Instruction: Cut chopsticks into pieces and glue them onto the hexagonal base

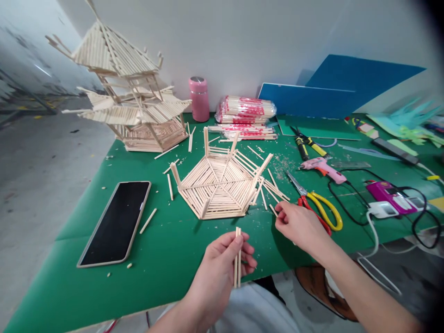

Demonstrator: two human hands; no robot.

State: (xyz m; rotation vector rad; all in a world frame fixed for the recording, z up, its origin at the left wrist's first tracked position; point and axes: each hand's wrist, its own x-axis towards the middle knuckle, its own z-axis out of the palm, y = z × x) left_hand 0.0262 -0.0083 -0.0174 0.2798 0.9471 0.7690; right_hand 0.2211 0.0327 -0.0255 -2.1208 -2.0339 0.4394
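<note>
My left hand (pixel 220 259) is closed around a small bundle of thin wooden sticks (pixel 237 261), its thumb pressed along them near the table's front edge. To the right, my right hand (pixel 300 224) has its fingers pinched at the end of a short wooden stick (pixel 273 210) close to the tabletop. Beyond both hands sits a six-sided stick base (pixel 218 185) with short posts at its corners and low railings along its back side. Several loose sticks (pixel 274 187) lie at its right edge, near my right fingers.
A stick-built pagoda (pixel 138 111) stands at back left, with a phone (pixel 116 224) in front. Behind the base are a pink bottle (pixel 199 99) and wrapped chopsticks (pixel 246 111). Scissors (pixel 315 203), a pink glue gun (pixel 322 169), pliers (pixel 308 144) and a purple power strip (pixel 391 196) lie right.
</note>
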